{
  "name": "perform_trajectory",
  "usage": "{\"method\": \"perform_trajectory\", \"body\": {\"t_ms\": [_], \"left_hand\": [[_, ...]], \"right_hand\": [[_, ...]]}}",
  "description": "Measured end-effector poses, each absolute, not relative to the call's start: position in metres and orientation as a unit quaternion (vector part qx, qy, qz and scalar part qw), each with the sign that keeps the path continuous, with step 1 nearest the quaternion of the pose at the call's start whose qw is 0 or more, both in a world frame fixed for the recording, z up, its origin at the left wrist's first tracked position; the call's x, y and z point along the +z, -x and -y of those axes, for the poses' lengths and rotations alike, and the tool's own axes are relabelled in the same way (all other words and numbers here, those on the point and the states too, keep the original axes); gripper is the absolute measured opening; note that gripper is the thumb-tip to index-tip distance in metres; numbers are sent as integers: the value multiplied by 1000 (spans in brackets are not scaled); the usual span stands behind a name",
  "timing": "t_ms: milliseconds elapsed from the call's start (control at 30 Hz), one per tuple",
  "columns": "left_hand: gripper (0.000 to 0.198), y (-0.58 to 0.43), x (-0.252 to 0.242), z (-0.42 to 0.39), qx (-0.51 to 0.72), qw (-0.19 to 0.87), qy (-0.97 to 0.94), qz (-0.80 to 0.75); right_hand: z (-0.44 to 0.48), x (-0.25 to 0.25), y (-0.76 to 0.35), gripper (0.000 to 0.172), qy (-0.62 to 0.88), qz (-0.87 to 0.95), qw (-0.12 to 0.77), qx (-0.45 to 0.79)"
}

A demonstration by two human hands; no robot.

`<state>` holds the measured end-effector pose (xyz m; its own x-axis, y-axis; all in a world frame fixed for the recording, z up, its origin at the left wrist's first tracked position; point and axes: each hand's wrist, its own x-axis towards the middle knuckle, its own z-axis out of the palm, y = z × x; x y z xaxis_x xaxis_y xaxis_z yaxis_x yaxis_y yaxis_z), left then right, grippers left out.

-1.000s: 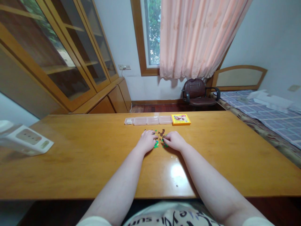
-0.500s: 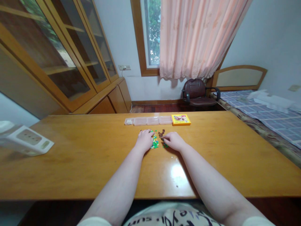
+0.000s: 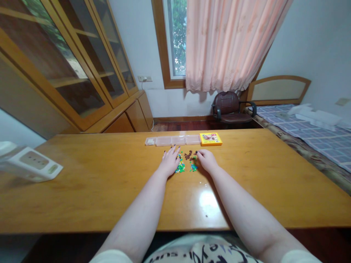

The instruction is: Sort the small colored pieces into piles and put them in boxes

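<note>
My left hand [image 3: 169,163] rests with fingers spread at the left edge of a pile of small green, yellow, white and blue pieces [image 3: 180,168], covering part of it. To the right of that pile lie several small brown pieces [image 3: 188,155]. A smaller cluster of green and blue pieces [image 3: 193,167] sits just left of my right hand [image 3: 207,160]. That hand is closed, thumb and forefinger drawn together beside the brown pieces; whatever may be between its fingertips is too small to make out.
Beyond the hands, a row of clear plastic compartments [image 3: 178,140] stands beside a yellow box [image 3: 210,139] on the wooden table [image 3: 109,190]. A white-and-clear container [image 3: 38,162] is at the far left. Behind the table are a chair [image 3: 227,106] and a bed [image 3: 307,124].
My right hand has shifted a little right and away from me, uncovering the green and blue cluster. The fingers of my left hand have stretched out and spread.
</note>
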<state>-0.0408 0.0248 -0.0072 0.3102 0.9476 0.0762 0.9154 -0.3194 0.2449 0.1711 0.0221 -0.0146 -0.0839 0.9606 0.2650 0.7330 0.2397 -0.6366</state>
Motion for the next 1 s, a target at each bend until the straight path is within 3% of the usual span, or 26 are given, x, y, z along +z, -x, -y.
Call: {"method": "perform_trajectory", "body": {"t_ms": [133, 300, 567, 733, 1000], "left_hand": [[54, 42, -18, -29, 81, 109, -808, -573], [56, 42, -20, -30, 86, 121, -824, -547], [54, 32, -19, -31, 48, 102, -855, -507], [57, 30, -19, -26, 47, 97, -852, -512], [58, 26, -14, -4, 22, 95, -836, -541]], "right_hand": [[-27, -21, -175, 34, 605, 657, 390, 225], [-27, -23, -174, 33, 602, 652, 395, 237], [-24, -17, -171, 31, 604, 706, 339, 144], [-21, -16, -170, 25, 589, 716, 338, 161], [-18, -12, -168, 30, 538, 804, 227, 112]]}}
